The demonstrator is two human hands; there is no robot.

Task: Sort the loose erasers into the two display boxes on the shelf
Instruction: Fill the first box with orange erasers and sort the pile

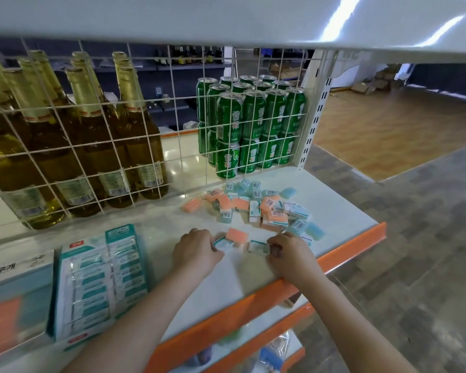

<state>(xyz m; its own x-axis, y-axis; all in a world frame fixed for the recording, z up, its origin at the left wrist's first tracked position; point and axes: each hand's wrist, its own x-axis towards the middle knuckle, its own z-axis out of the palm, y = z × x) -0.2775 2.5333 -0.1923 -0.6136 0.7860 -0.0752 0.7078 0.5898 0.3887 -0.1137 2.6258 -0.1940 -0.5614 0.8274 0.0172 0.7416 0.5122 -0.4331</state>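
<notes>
A pile of loose erasers (264,208), orange, pale blue and white-sleeved, lies on the white shelf (226,278) at the right. My left hand (197,250) grips a white-and-teal sleeved eraser (222,243) near the shelf's front. My right hand (291,255) pinches another white sleeved eraser (258,247). An orange eraser (237,235) lies between the two hands. At the left stands a teal display box (100,281) packed with white sleeved erasers. Further left, a second display box (14,300) holds orange and blue ones.
A wire grid (172,125) backs the shelf; behind it stand brown glass bottles (73,135) and stacked green cans (253,125). An orange lip (347,254) edges the shelf front. A lower shelf (267,351) with goods sits beneath. The upper shelf hangs close overhead.
</notes>
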